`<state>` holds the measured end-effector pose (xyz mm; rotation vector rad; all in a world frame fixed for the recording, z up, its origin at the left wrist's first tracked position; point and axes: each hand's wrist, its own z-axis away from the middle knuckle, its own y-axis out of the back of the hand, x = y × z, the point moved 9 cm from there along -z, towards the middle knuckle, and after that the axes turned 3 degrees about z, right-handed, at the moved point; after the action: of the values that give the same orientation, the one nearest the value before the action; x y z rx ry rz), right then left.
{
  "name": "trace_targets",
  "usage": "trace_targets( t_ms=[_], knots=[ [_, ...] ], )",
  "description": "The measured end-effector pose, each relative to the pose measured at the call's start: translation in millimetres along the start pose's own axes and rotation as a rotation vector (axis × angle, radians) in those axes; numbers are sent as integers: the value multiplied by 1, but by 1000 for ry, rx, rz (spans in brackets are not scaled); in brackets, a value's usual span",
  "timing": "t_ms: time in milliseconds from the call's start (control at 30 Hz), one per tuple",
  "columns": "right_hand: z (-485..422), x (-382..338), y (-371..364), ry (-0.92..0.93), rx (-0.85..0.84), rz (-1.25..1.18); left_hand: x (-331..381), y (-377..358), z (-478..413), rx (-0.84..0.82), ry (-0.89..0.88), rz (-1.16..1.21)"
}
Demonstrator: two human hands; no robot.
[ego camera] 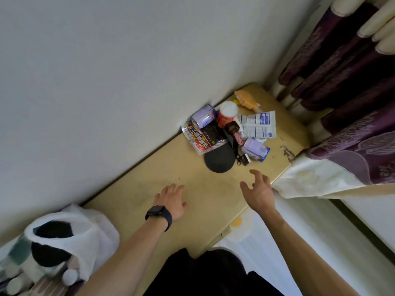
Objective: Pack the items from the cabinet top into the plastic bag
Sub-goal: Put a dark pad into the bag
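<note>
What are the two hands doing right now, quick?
Left hand: open, empty, flat over the cabinet top.
Right hand: open, empty, fingers spread toward the pile.

Two hands out over the cabinet top (149, 184): the left hand (172, 200) and the right hand (258, 189). In the pile, two purple packs, one (203, 117) and another (255, 148). One red bottle (226, 116), one round black pad (220, 160), one orange packet (246, 99).
</note>
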<state>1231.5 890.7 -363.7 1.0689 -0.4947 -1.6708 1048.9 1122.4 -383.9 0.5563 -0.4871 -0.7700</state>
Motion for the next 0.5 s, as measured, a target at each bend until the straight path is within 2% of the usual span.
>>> trace_targets(
  t_ms=[100, 167, 367, 500],
  knots=[
    [-41, -10, 8, 97, 28, 43, -13, -36, -9, -160, 67, 36],
    [-62, -24, 4, 209, 24, 107, -19, -51, -9, -200, 100, 39],
    [-86, -38, -15, 259, -5, 217, -23, -50, -10, -197, 98, 84],
    [-63, -44, 1, 249, 146, 26, -20, -37, -8, -163, 109, 160]
  ],
)
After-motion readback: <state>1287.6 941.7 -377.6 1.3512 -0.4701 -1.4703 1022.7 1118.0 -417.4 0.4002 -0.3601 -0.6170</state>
